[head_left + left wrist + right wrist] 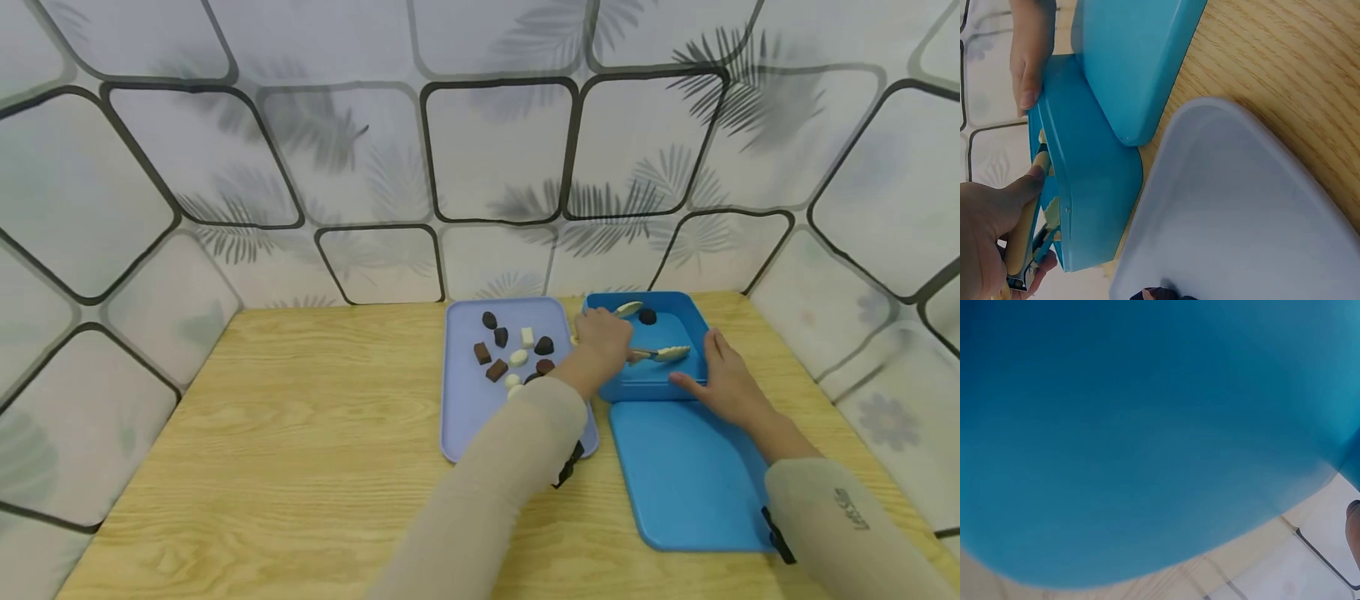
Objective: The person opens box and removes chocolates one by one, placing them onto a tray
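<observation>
The left hand grips cream tongs over the blue box, far right on the bench, one dark chocolate inside. The right hand rests relaxed on the box's near rim. Next likely calls for reaching left to the lilac tray for another piece.

The only writing I can find is a small grey print running along my right sleeve, near the wrist, in the head view. It is too small and slanted for me to read the letters with any certainty. The blue box, its lid, the lilac tray and the bench carry no lettering, label or number that I can see in any view.
</observation>
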The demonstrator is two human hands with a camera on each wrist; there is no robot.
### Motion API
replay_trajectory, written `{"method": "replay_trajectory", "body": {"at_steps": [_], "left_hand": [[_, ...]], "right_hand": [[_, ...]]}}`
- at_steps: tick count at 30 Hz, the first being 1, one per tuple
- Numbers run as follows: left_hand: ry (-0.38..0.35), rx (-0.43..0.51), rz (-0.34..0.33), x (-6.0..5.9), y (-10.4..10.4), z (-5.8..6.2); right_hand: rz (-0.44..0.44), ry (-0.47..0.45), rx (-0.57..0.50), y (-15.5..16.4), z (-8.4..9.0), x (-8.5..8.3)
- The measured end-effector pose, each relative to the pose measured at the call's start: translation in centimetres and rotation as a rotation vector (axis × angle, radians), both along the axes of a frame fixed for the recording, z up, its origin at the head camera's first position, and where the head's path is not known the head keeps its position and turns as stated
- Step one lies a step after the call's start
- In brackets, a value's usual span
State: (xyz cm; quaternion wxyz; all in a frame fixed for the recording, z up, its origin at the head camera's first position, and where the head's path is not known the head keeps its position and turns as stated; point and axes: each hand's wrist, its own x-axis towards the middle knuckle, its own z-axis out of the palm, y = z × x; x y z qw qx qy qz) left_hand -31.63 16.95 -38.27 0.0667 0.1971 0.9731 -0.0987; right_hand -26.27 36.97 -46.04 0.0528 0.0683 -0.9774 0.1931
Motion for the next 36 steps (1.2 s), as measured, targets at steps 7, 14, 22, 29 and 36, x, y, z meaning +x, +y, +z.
{"method": "replay_trajectory", "body": {"at_steps": [7,14,22,29,36], "left_hand": [[0.04,0.033,-0.026,0.0,0.2,-0.8],[0.114,0.056,-0.068,-0.2,-0.1,-1.7],[0.177,0.088,-0.13,-0.6,-0.9,-2.3],[0.281,0.058,-0.158,-1.0,-1.7,-1.9],[0.258,0.021,-0.183,-0.9,-3.7,-0.7]], "right_hand": [[-0.001,0.002,-0.007,-0.2,0.0,0.1],[0.016,0.015,-0.031,-0.3,-0.2,0.2],[0.003,0.006,-0.022,-0.4,0.2,0.2],[-0.009,-0.005,-0.024,-0.4,0.3,0.3],[-0.009,-0.005,-0.015,-0.4,0.3,0.2]]}}
